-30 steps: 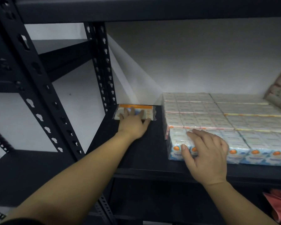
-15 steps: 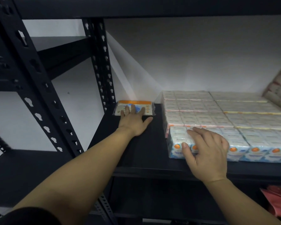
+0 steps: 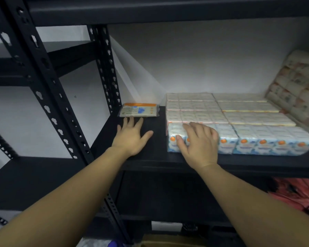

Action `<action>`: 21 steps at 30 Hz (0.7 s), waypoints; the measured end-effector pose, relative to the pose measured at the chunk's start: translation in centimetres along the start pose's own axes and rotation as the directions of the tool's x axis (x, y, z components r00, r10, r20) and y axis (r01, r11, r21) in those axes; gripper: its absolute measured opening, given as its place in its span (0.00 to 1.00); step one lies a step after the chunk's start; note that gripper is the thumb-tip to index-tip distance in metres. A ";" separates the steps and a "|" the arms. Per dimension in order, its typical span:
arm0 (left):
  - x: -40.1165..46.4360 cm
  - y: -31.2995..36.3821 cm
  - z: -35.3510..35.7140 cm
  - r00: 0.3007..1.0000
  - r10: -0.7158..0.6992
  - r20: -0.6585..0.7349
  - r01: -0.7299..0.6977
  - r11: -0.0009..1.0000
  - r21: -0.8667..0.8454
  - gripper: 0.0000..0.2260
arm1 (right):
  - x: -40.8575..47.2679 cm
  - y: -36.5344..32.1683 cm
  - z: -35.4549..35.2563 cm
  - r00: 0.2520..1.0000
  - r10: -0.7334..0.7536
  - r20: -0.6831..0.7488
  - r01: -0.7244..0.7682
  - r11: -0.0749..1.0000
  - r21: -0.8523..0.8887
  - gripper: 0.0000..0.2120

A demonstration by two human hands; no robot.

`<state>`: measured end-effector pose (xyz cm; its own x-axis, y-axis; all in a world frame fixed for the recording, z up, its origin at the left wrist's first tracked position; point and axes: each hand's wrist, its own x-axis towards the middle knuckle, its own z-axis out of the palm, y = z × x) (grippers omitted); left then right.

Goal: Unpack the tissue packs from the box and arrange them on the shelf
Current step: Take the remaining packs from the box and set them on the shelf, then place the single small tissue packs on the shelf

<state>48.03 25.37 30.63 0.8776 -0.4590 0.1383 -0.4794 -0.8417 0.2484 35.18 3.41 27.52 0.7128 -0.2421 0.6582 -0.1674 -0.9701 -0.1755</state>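
Head view: the left hand [image 3: 132, 136], fingers spread flat, is drawing back from the small tissue pack [image 3: 139, 110] lying at the shelf [image 3: 150, 157] rear left; placement is judged complete. The right hand [image 3: 199, 141], fingers extended, is resting on the front tissue bundle [image 3: 253, 139].

Lying crumpled well below and right of the right fingers [image 3: 194, 129]: pink-red bag [image 3: 296, 193]. Standing well beyond those fingers: white wall [image 3: 203, 59]. Peeking out far below the left fingers [image 3: 130, 122]: small blue scrap [image 3: 114, 244].
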 end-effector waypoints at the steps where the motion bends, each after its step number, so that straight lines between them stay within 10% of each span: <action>1: -1.2 0.7 -0.4 1.000 -0.012 -0.012 0.011 1.000 -0.005 0.35 | 0.1 0.0 -0.4 0.999 -0.003 0.032 0.002 1.000 0.009 0.26; 12: -15.8 16.7 3.9 0.978 0.127 -0.167 -0.154 0.974 -0.165 0.34 | -10.3 10.2 -10.1 0.986 -0.057 0.158 0.015 0.966 0.257 0.29; 21: -24.9 28.6 17.2 0.982 0.158 0.107 -0.132 0.967 -0.217 0.33 | -27.6 23.8 -13.2 0.903 0.104 0.418 -0.174 0.976 0.134 0.29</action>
<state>12.52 7.82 17.79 0.7859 -0.6140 0.0727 -0.5802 -0.6916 0.4302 2.51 -13.19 14.84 0.9106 -0.3128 0.2702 -0.1962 -0.9025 -0.3835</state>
